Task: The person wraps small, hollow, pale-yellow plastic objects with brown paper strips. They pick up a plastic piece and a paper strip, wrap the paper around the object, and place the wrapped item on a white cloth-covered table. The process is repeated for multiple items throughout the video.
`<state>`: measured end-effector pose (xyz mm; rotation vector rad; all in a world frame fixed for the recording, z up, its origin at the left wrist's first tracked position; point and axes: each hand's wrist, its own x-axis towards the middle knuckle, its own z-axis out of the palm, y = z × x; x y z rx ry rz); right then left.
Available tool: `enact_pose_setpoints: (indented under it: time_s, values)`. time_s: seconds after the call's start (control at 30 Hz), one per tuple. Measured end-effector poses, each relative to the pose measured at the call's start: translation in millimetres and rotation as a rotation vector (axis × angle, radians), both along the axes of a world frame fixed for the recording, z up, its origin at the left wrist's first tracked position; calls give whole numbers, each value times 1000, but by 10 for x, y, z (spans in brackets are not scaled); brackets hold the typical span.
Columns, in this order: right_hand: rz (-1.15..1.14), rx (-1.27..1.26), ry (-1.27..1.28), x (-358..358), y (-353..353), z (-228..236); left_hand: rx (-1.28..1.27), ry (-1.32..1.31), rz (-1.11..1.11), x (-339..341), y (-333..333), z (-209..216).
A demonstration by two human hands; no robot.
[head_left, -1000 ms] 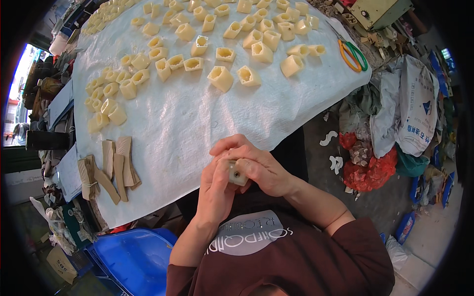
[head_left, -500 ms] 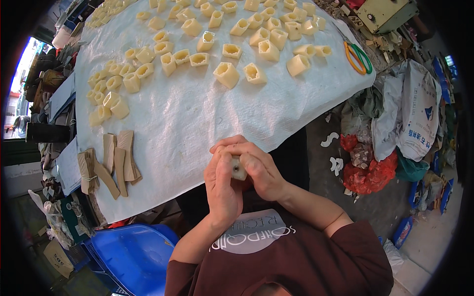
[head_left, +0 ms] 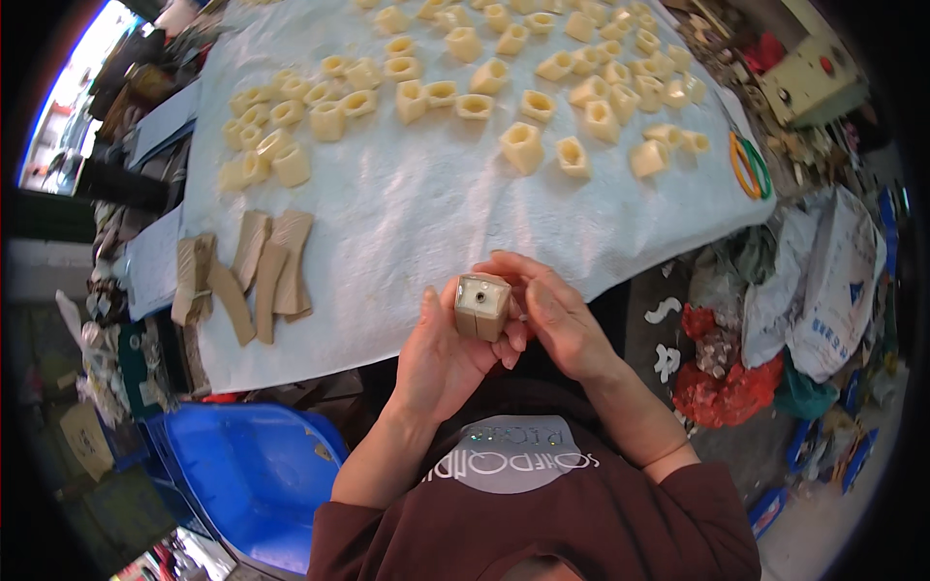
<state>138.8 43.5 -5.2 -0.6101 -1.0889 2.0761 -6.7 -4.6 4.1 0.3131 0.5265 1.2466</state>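
A small angular block point(head_left: 481, 296) stands in front of my body, with a pale, shiny top, a dark round hole in its middle, and tan strips around its sides. Cradling it is my left hand point(head_left: 444, 353), its palm beneath and its fingertips curled past the block's right side. My right hand point(head_left: 572, 329) is cupped close by on the right, fingers stretched out and bent around the far side; whether they touch the block I cannot tell. Beyond, on the white sheet point(head_left: 387, 213), lie several hollow, pale yellow block-shaped pieces point(head_left: 521, 147).
Curved tan strips point(head_left: 271, 281) lie in a pile at the sheet's left. Scissors point(head_left: 748, 167) with orange and green handles rest at its right edge. A blue plastic chair point(head_left: 257, 474) stands at lower left. White sacks point(head_left: 833, 300) and a red bag point(head_left: 722, 387) fill the right side.
Both hands were clasped closely over the block; they have now parted, uncovering its top and tan sides. The view has shifted, with the table appearing higher and farther right.
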Motion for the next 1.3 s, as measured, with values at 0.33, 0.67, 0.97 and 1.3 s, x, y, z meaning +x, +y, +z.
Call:
enact_pose_setpoints:
  time_s: [0.33, 0.67, 0.97, 1.3]
  values:
    - [5, 538, -388, -261, 199, 36, -115, 1369, 1035, -1087, -1006, -288]
    - [110, 1006, -446, -1075, 339, 113, -1092, 1512, 664, -1714, -2459, -1503]
    - [158, 1256, -478, -1740, 328, 18, -63, 2399, 852, -1491, -1078, -168]
    - [125, 1158, -388, -1566, 321, -97, 92, 2194, 1034, -1635, -664, 31]
